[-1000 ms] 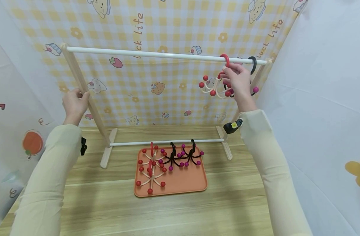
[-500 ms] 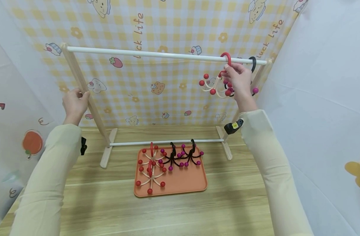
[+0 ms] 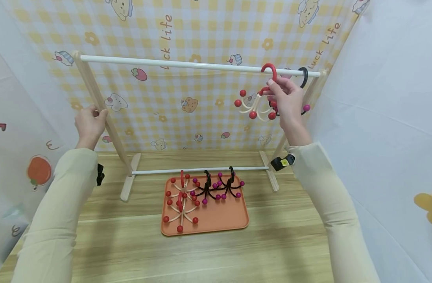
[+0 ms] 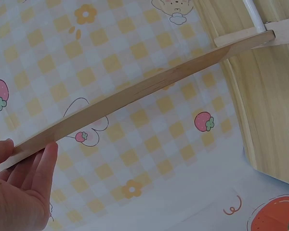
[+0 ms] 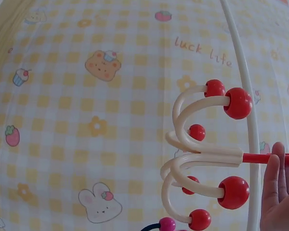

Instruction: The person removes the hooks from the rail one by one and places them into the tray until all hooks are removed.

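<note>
My right hand pinches the red hook of a cream claw-shaped hanger with red ball tips. That hook curves over the white top rail near its right end. The right wrist view shows the hanger's curved arms spread out, its red hook stem running to the fingers. On the other side, my left hand holds the left wooden post of the rack, thumb and fingers on either side of it in the left wrist view.
A black hanger with magenta balls hangs at the rail's right end, partly behind my right hand. On the wooden table, an orange tray bears two red-tipped cream hangers and two black ones. A lower white bar joins the rack's feet.
My right hand has shifted slightly, and the red-tipped hanger has moved a little left and down, its hook tipping over the rail. The left hand stays on the post.
</note>
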`<state>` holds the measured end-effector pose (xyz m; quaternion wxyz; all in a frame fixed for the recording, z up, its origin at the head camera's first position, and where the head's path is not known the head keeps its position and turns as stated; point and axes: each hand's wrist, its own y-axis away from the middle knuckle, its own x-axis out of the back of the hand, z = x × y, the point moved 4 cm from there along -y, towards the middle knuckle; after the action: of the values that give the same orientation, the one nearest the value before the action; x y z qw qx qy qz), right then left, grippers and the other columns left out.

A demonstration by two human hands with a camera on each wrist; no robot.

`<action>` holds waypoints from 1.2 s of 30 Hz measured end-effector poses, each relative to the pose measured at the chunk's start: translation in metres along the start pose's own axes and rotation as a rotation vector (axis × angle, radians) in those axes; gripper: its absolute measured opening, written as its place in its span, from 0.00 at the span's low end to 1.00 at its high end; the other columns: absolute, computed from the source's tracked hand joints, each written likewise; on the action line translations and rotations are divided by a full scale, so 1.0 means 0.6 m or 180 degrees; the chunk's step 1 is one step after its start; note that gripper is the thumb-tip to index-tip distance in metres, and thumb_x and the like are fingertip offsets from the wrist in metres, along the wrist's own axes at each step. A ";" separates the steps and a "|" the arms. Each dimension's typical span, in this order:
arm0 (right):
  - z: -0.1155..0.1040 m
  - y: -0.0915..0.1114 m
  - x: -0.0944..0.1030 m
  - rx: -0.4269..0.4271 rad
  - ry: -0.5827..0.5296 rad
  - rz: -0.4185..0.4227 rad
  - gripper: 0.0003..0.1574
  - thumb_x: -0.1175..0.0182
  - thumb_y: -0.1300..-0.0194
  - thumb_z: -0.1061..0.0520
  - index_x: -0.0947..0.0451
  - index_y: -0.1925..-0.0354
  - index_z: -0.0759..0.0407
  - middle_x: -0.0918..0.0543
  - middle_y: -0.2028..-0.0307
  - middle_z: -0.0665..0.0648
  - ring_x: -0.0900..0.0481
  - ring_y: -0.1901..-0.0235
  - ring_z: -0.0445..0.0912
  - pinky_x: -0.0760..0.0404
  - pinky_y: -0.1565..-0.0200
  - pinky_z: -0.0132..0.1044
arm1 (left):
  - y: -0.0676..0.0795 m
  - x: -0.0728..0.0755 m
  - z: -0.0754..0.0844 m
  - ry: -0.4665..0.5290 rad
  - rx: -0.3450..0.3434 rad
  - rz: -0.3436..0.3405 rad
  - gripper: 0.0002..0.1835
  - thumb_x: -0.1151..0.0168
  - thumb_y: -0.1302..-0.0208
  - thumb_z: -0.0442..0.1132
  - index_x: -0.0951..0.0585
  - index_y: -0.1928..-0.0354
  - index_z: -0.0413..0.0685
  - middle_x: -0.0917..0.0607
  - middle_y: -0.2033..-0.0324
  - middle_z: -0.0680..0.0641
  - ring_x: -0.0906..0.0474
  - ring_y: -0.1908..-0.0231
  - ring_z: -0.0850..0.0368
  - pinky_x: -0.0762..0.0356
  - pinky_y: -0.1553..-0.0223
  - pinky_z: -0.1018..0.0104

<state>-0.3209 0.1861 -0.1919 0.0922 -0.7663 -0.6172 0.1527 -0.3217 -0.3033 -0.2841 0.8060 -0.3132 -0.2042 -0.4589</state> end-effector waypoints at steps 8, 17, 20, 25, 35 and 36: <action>0.023 0.037 -0.004 -0.0026 0.0191 -0.0217 0.20 0.38 0.46 0.54 0.25 0.57 0.64 0.19 0.66 0.59 0.21 0.69 0.46 0.24 0.63 0.33 | 0.000 -0.001 -0.001 0.0001 -0.0003 0.0020 0.18 0.55 0.36 0.44 0.32 0.72 0.32 0.25 0.57 0.28 0.33 0.52 0.34 0.40 0.51 0.48; 0.074 0.081 -0.009 -0.0196 0.0363 -0.0564 0.17 0.38 0.45 0.54 0.25 0.59 0.63 0.19 0.69 0.58 0.21 0.71 0.46 0.24 0.64 0.34 | 0.000 0.001 0.001 -0.0007 -0.0043 0.0073 0.17 0.55 0.36 0.43 0.33 0.74 0.32 0.25 0.58 0.28 0.34 0.52 0.33 0.41 0.51 0.48; 0.092 0.095 -0.011 -0.0244 0.0392 -0.0650 0.16 0.38 0.45 0.54 0.24 0.61 0.63 0.18 0.71 0.57 0.21 0.72 0.46 0.24 0.65 0.34 | 0.001 0.001 0.001 -0.0005 -0.0037 0.0061 0.17 0.55 0.36 0.43 0.33 0.74 0.32 0.25 0.58 0.28 0.33 0.52 0.33 0.41 0.51 0.48; 0.119 0.119 -0.016 -0.0356 0.0405 -0.0795 0.15 0.39 0.45 0.55 0.24 0.62 0.64 0.18 0.72 0.56 0.21 0.73 0.45 0.24 0.66 0.35 | 0.002 0.001 0.001 -0.0004 -0.0028 0.0054 0.17 0.55 0.36 0.42 0.33 0.73 0.32 0.25 0.58 0.28 0.33 0.52 0.34 0.41 0.50 0.48; 0.168 0.171 -0.021 -0.0681 0.0493 -0.1076 0.14 0.41 0.42 0.57 0.26 0.61 0.67 0.19 0.70 0.60 0.21 0.72 0.48 0.24 0.64 0.41 | 0.001 0.001 0.002 -0.0007 -0.0001 0.0023 0.18 0.55 0.36 0.43 0.32 0.71 0.31 0.25 0.57 0.28 0.32 0.53 0.34 0.41 0.50 0.48; 0.173 0.177 -0.021 -0.0730 0.0487 -0.1089 0.14 0.41 0.42 0.57 0.26 0.61 0.67 0.19 0.70 0.60 0.21 0.72 0.48 0.24 0.64 0.42 | 0.001 0.001 0.002 -0.0009 -0.0013 0.0030 0.18 0.55 0.36 0.43 0.32 0.72 0.31 0.25 0.57 0.28 0.32 0.53 0.34 0.42 0.50 0.48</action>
<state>-0.2620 0.1454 -0.3222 0.0755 -0.6653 -0.7427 0.0051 -0.3213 -0.3024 -0.2830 0.8072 -0.3165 -0.2030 -0.4550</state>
